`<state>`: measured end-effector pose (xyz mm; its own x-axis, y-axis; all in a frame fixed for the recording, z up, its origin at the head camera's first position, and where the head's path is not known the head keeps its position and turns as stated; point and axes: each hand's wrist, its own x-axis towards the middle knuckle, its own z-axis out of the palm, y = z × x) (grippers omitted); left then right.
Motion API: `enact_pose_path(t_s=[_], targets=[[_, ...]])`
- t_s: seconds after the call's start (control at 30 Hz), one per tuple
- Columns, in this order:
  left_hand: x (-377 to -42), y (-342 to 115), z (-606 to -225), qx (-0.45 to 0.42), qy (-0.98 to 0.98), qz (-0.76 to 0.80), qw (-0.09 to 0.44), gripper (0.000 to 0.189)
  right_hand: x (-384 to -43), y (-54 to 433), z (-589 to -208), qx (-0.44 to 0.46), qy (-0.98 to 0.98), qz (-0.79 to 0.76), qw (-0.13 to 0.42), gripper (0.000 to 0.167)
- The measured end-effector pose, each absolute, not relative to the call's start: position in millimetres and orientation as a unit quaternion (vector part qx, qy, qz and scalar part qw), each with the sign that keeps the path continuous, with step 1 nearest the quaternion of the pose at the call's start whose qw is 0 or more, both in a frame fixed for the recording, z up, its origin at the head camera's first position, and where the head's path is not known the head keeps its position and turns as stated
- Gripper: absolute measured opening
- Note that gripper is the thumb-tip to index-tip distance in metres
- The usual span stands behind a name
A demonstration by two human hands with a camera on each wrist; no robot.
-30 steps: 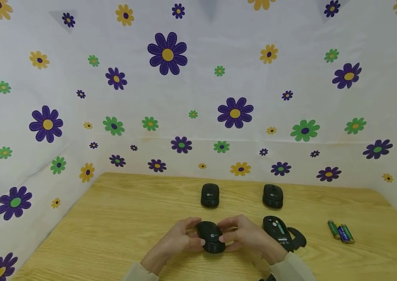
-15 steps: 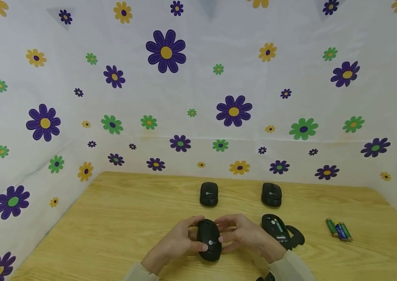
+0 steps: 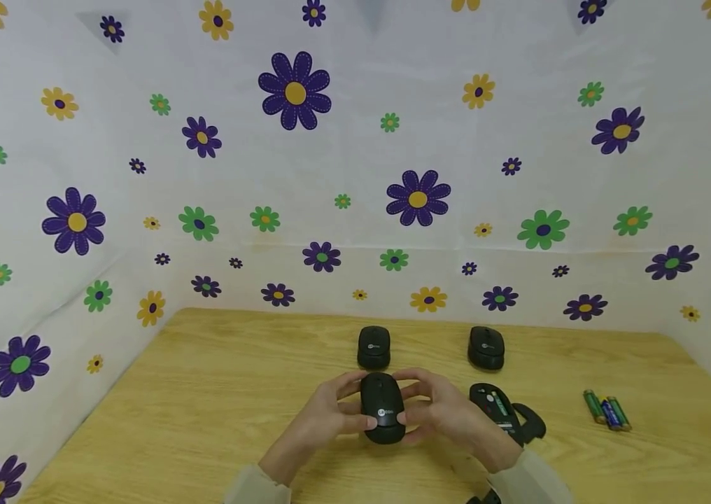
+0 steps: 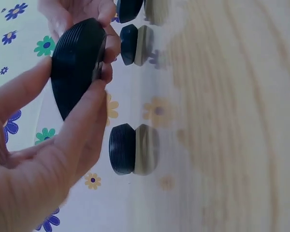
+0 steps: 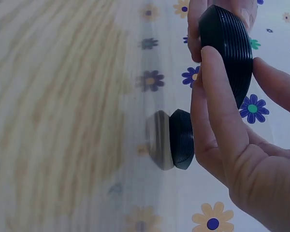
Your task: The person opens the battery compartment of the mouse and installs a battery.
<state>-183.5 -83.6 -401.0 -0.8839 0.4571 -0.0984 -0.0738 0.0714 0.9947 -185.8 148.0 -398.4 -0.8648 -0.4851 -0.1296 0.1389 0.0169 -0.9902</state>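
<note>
Both hands hold one black computer mouse (image 3: pixel 382 402) above the table, its top with the pale logo facing the head camera. My left hand (image 3: pixel 324 416) grips its left side, thumb near the logo and fingers along the edge. From the other side my right hand (image 3: pixel 440 413) pinches it with thumb and fingers. In the left wrist view the mouse (image 4: pixel 77 65) is tilted, its ridged side showing. The right wrist view shows the mouse (image 5: pixel 227 50) between thumb and fingers, clear of the table.
Two more black mice, one (image 3: pixel 374 348) behind the hands and one (image 3: pixel 486 348) to its right, stand on the wooden table (image 3: pixel 204 406). An upturned mouse (image 3: pixel 495 409) with a battery inside lies beside a detached black cover (image 3: pixel 530 421). Several loose batteries (image 3: pixel 607 411) lie farther right.
The held mouse has tipped back and forth in the hands and now sits higher and upright in the head view. Both hands have risen slightly with it.
</note>
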Motion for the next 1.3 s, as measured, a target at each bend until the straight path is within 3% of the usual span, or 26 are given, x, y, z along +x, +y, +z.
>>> enact_pose_path(t_s=[0.37,0.53,0.73,1.3], targets=[[-181,-83,-397,0.127,0.711,0.672,0.163,0.074,-187,150,-392,-0.123,0.679,-0.692,0.212,0.068],[-181,-85,-395,0.139,0.734,0.646,0.158,0.079,-184,149,-390,-0.120,0.676,-0.696,0.211,0.067],[-180,-86,-393,0.146,0.743,0.632,0.163,0.087,-182,148,-387,-0.116,0.672,-0.700,0.213,0.068],[-178,-93,-387,0.165,0.765,0.595,0.182,0.077,-182,147,-384,-0.100,0.680,-0.690,0.228,0.060]])
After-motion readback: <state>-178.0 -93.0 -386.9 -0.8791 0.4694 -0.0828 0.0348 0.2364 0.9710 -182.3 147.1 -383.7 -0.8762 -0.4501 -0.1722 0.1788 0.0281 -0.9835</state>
